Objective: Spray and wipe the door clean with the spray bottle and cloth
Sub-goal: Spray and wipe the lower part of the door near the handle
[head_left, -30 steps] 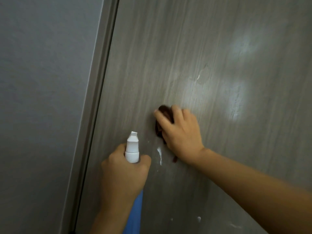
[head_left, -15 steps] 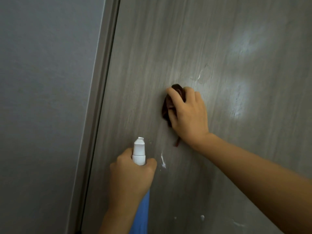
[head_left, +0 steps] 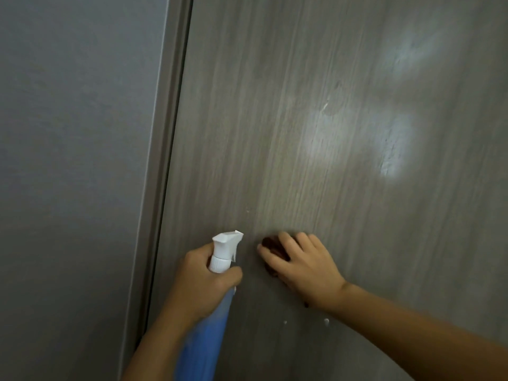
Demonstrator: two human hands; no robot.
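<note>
Cloth [head_left: 272, 247] mostly hidden under pressing right hand [head_left: 305, 268] — left hand [head_left: 200, 281] fingers clasping blurred spray bottle [head_left: 217, 292]

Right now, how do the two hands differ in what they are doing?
The left hand is wrapped in a fist around the neck of the spray bottle, held off the door; the right hand lies spread and flat, pressing the dark cloth against the door. The bottle shows plainly; the cloth is mostly hidden. Both hands are low in view.

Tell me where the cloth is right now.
Head view, lower centre: the dark cloth is pressed to the door under the right hand, just right of the spray bottle.
</note>
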